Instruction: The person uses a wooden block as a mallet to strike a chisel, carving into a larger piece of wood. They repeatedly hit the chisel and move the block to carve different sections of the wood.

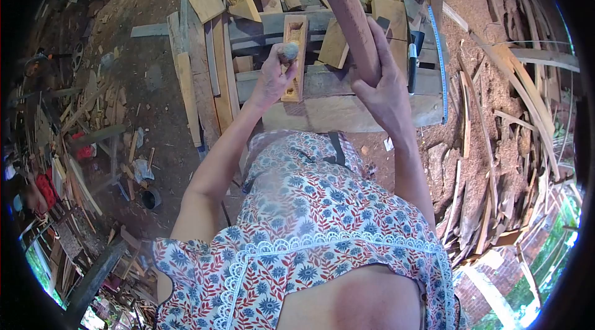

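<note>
My left hand is closed around a chisel held upright, its rounded, worn grey handle end facing up; the blade is hidden below the hand. Beneath it lies a narrow wooden piece with hollowed-out recesses holding chips. The chisel stands over this piece, but I cannot see where its tip touches. My right hand grips the near end of a thick reddish-brown wooden bar, which is raised above the bench and slants away to the upper left.
Wooden blocks and offcuts lie on the plank bench. At its right are a black-and-white marker and a blue measuring strip. Long boards lean at the left. Sawdust and scrap wood cover the ground at right.
</note>
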### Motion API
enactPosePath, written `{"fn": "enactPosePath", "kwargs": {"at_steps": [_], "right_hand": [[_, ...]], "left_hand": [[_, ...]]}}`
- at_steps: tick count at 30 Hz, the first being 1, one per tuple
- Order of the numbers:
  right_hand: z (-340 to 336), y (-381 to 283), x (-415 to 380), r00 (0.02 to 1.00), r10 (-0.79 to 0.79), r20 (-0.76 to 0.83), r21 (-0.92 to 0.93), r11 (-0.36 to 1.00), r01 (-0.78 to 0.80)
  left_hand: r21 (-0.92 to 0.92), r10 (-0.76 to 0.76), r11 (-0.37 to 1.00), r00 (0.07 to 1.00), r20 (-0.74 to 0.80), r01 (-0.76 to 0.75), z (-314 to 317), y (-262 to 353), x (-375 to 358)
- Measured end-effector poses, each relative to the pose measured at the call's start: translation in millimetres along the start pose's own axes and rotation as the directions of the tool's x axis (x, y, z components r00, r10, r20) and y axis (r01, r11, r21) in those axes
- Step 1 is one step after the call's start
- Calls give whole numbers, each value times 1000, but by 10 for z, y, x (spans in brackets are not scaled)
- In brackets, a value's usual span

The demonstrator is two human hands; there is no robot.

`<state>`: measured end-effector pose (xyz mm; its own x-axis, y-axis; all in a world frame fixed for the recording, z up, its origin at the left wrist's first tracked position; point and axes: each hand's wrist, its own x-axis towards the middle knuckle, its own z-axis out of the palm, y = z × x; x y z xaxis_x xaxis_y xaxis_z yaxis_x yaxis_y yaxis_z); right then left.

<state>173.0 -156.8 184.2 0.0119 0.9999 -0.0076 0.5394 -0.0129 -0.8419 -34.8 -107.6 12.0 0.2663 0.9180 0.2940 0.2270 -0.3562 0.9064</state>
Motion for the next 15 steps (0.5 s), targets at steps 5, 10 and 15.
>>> {"fn": "enactPosePath", "kwargs": {"at_steps": [5,10,15], "right_hand": [[157,-49,54,985,-157,-65,-76,985,152],[206,37,102,977,-85,198,-434,886,165],[142,-155,211,948,-307,-82,-235,931,281]], "left_hand": [[-43,-106,993,994,6,106,75,3,41],[-54,-215,974,975,63,218,35,104,149],[-171,-235,954,969,82,246,1,39,167]]}}
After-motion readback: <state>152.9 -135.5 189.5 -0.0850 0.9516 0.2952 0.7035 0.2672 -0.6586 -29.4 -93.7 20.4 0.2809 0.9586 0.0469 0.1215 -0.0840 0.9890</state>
